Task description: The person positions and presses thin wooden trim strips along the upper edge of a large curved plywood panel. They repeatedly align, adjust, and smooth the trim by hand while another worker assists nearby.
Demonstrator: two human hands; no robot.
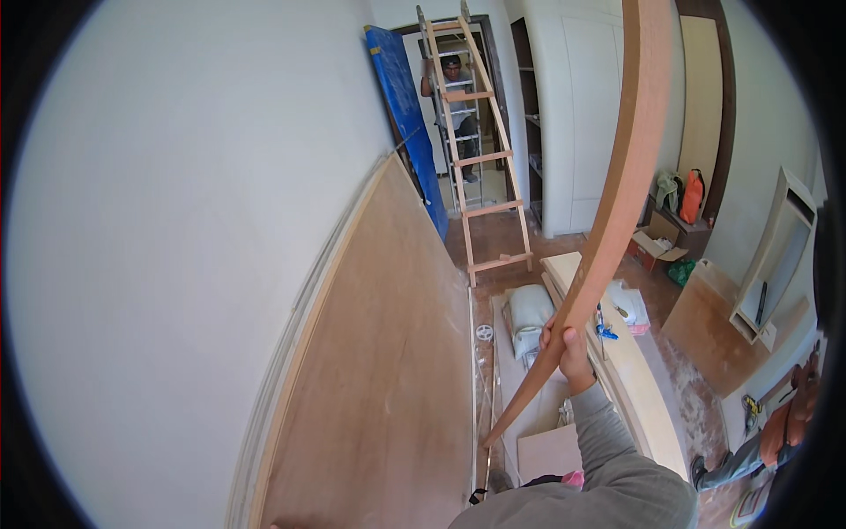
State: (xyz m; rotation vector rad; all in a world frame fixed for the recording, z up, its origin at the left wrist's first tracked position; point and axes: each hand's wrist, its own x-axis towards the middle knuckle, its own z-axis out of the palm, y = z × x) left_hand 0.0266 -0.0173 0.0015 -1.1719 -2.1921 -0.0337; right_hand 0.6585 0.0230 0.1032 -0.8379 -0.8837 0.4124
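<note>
My right hand [575, 354] is closed around a long reddish-brown wooden beam [608, 225]. The beam stands tilted: its top runs out of view at the upper edge, and its lower end reaches down to the left near the floor. To the left of the beam, a large brown wooden panel [379, 353] leans along the white wall. At the bottom edge, a sliver that looks like fingertips of my left hand [276, 526] shows by the panel's lower edge. The rest of that hand is out of view.
A wooden ladder [487, 160] and a metal ladder stand by the doorway, with a person [458, 79] behind them. Stacked pale boards [639, 375] lie right of my arm, beside a white sack [529, 319]. Another person [775, 432] works at the far right near a white frame [775, 256].
</note>
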